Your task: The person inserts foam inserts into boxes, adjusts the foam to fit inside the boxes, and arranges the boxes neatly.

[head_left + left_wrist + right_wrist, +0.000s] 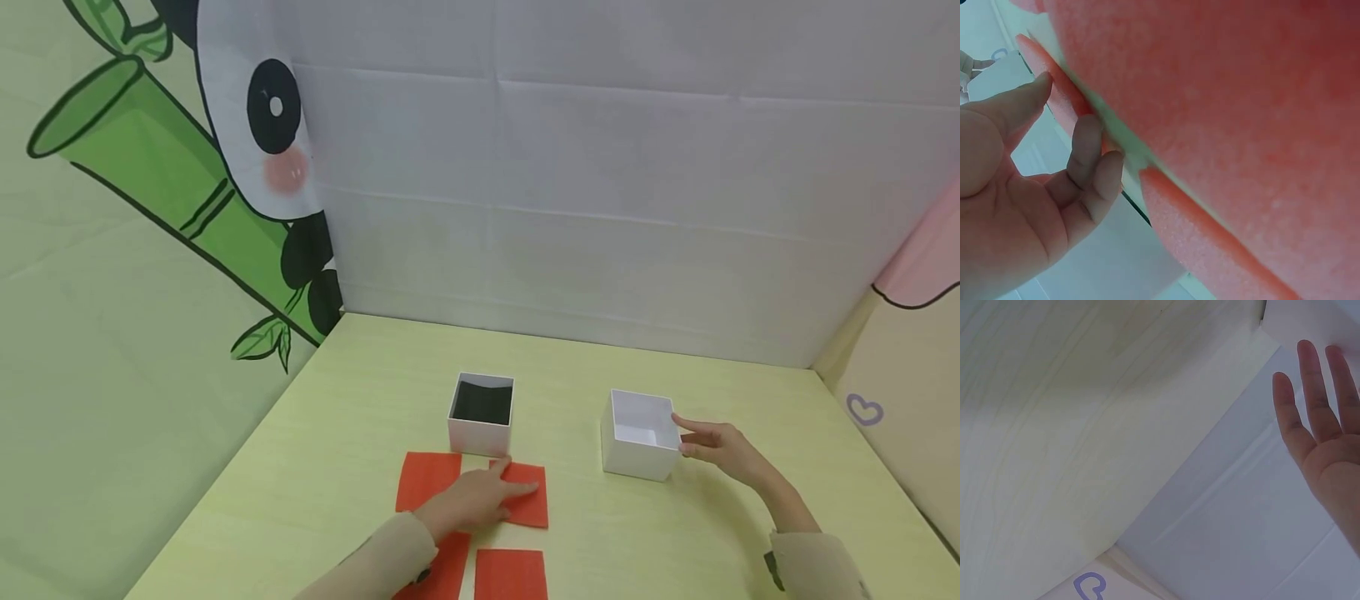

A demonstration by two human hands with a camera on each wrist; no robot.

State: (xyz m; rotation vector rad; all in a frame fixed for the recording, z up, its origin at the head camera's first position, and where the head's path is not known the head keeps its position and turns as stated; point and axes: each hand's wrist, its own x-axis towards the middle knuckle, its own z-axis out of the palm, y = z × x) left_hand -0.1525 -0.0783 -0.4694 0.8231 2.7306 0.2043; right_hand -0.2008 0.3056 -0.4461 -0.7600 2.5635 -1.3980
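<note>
My left hand (pixel 474 497) is over a red felt-like square (pixel 534 512), its fingertips spread across it. In the left wrist view, the thumb and fingers of that hand (pixel 1054 169) come close to the edge of a red piece (pixel 1063 87), with some fingers bent and some straighter. My right hand (pixel 723 450) is at the right side of a white open-topped box (pixel 636 460), its fingertips at the wall and rim. The right wrist view shows its fingers (pixel 1313 381) mostly straight and apart, near the box wall.
Another white box (pixel 480 437) with a dark lining (pixel 483 404) stands behind the red squares. More red squares lie in front, at left (pixel 427 479) and at the near edge (pixel 512 575). A pale wooden table (pixel 315 442) meets a white cloth backdrop (pixel 570 217).
</note>
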